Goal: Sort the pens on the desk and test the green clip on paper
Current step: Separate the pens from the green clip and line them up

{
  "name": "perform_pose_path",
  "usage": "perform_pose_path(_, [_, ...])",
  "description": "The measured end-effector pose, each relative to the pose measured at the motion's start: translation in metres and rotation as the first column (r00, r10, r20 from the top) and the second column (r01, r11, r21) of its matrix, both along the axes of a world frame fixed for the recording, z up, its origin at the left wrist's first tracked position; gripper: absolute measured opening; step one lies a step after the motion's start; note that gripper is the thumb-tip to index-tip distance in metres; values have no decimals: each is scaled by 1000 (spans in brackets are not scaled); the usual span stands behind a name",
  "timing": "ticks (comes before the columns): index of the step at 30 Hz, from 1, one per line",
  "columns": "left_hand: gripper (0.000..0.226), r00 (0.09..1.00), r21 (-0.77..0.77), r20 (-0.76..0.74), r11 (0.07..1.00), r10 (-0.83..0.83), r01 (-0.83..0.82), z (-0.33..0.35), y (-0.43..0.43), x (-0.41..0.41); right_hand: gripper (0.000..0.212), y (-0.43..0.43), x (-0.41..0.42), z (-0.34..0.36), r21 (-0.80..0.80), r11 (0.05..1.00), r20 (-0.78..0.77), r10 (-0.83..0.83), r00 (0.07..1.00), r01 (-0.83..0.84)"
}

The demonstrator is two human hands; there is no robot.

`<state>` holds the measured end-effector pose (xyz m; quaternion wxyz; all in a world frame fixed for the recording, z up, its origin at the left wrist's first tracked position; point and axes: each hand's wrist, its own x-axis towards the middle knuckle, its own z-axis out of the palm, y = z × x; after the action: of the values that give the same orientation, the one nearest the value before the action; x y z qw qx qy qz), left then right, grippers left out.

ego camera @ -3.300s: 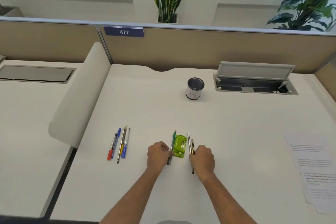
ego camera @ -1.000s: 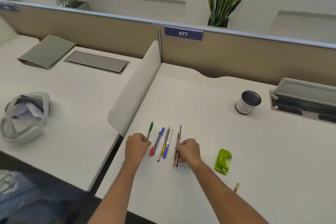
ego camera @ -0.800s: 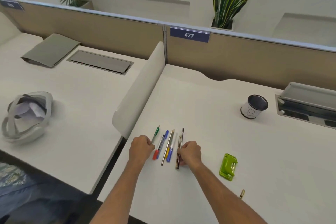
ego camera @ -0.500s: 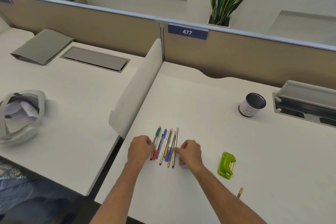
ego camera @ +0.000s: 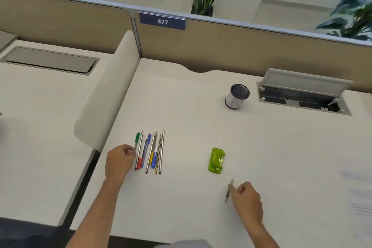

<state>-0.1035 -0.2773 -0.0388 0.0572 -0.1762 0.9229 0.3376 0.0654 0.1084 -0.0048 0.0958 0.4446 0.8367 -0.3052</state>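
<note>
- Left hand (ego camera: 120, 160) loosely curled on the desk (ego camera: 201, 123), fingertips touching the green pen (ego camera: 137, 142) at the left edge of the pen row (ego camera: 150, 152); nothing gripped.
- Right hand (ego camera: 248, 197) curled, fingertips pinching a short pencil (ego camera: 229, 191) lying on the desk.
- Pen row just right of the left hand, long axes running near to far.
- Clip (ego camera: 216, 159) between the hands, nearer the right, untouched, lengthwise near to far.
- Pencil just nearer than the clip, tip pointing toward the near edge.
</note>
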Motion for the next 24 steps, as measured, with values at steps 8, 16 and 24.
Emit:
perform_pose_path(8, [14, 998, -22, 26, 998, -53, 54, 6, 22, 1, 23, -14, -6, -1, 54, 983, 88, 169, 982, -175])
perform_pose_path(16, [15, 1000, 3, 19, 1000, -20, 20, 9, 24, 7, 17, -70, -47, 12, -338, 907, -84, 238, 968, -253])
perform_pose_path(24, [17, 1000, 41, 25, 999, 2, -3, 11, 20, 7, 17, -148, -134, 10, -361, 827, -160, 400, 902, -431])
